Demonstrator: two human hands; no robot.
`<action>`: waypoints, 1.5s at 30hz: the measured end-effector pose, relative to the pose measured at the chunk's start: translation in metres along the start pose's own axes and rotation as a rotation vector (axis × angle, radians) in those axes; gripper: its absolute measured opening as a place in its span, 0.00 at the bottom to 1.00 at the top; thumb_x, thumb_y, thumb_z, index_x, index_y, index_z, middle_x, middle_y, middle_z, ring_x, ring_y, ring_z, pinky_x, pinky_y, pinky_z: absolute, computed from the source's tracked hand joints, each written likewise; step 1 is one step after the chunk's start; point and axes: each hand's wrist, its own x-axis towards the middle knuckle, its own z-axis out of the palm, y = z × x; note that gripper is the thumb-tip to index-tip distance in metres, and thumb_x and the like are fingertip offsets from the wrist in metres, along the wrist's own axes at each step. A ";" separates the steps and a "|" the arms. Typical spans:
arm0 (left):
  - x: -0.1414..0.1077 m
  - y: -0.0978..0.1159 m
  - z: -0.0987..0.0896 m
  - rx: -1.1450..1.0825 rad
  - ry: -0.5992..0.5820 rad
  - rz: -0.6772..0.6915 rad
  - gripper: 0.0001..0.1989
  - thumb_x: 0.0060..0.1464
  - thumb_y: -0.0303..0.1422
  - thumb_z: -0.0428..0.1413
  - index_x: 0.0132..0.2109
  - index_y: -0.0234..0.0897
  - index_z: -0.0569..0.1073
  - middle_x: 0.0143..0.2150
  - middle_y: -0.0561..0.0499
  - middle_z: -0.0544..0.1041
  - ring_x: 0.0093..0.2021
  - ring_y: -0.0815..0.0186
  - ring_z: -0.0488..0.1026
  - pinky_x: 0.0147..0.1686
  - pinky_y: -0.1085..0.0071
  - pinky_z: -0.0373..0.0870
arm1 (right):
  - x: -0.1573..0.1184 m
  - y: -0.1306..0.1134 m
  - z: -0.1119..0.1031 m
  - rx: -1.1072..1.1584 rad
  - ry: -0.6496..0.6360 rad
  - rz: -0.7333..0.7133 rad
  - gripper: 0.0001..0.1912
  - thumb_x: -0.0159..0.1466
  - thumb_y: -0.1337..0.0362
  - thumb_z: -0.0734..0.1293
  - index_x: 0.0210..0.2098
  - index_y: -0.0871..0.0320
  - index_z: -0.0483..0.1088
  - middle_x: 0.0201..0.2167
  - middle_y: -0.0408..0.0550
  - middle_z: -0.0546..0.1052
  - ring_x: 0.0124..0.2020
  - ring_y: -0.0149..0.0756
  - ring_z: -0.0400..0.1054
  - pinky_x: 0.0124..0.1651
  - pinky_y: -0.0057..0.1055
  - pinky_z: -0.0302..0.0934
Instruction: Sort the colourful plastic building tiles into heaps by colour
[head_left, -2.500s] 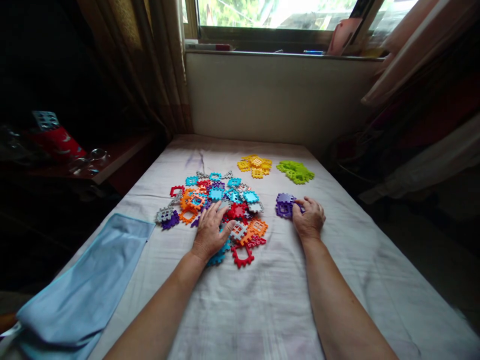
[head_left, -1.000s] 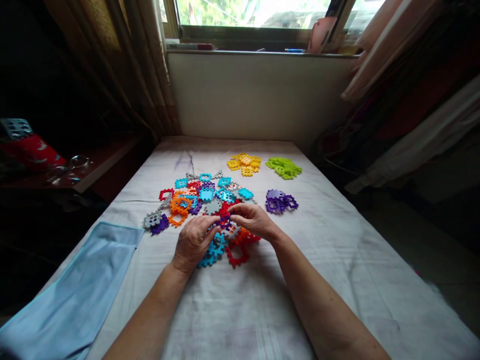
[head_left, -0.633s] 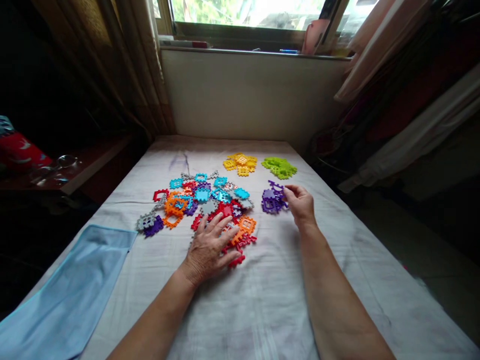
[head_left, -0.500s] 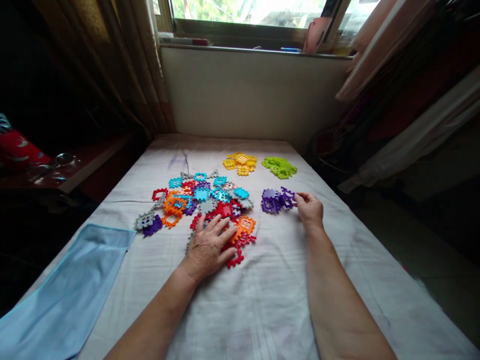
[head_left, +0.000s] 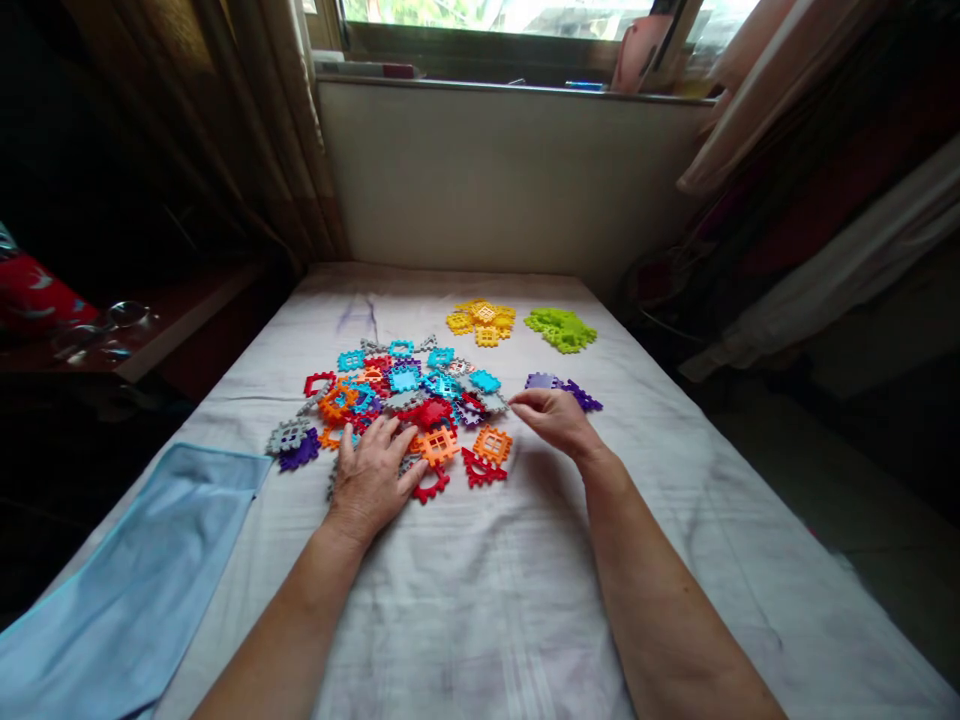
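A mixed heap of toothed plastic pieces [head_left: 405,379] in red, orange, blue, grey and purple lies on the cloth-covered surface. Spread over the near left part of the heap, my left hand [head_left: 369,475] has its fingers apart on the pieces. My right hand [head_left: 555,420] hovers at the heap's right edge, thumb and fingers pressed together; whatever may be between the fingertips is too small to make out. Behind it lie purple pieces [head_left: 581,394], partly hidden. Farther back are a yellow pile [head_left: 486,316] and a green pile [head_left: 562,329].
A light blue cloth [head_left: 150,570] lies at the left on the pale bedsheet [head_left: 450,620]. Glasses [head_left: 112,325] and a red item [head_left: 34,295] are on a dark side table. Curtains hang at the left, clothes at the right, with a window behind.
My right hand has moved left from the purple pieces to the heap's edge. My left hand has slid left, shifting the nearby red and orange pieces leftward.
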 end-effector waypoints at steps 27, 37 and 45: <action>0.007 -0.071 0.002 -0.313 0.387 -0.292 0.15 0.59 0.40 0.49 0.40 0.39 0.78 0.44 0.46 0.82 0.45 0.59 0.78 0.49 0.63 0.73 | -0.012 -0.058 0.018 -0.226 -0.086 0.121 0.17 0.60 0.48 0.67 0.38 0.52 0.77 0.36 0.46 0.82 0.38 0.39 0.74 0.38 0.30 0.61; 0.006 -0.073 0.000 -0.297 0.405 -0.326 0.15 0.58 0.39 0.49 0.39 0.40 0.78 0.43 0.47 0.82 0.44 0.59 0.78 0.47 0.65 0.72 | 0.002 0.002 -0.027 -0.115 0.367 0.204 0.22 0.56 0.55 0.68 0.48 0.56 0.74 0.43 0.51 0.79 0.40 0.41 0.73 0.45 0.36 0.66; -0.003 -0.110 -0.023 -0.054 0.387 -0.603 0.16 0.56 0.39 0.48 0.40 0.38 0.77 0.40 0.42 0.80 0.42 0.55 0.76 0.44 0.62 0.71 | -0.001 0.041 -0.026 -0.459 0.433 0.378 0.22 0.61 0.55 0.65 0.52 0.58 0.74 0.48 0.58 0.78 0.50 0.50 0.70 0.52 0.44 0.64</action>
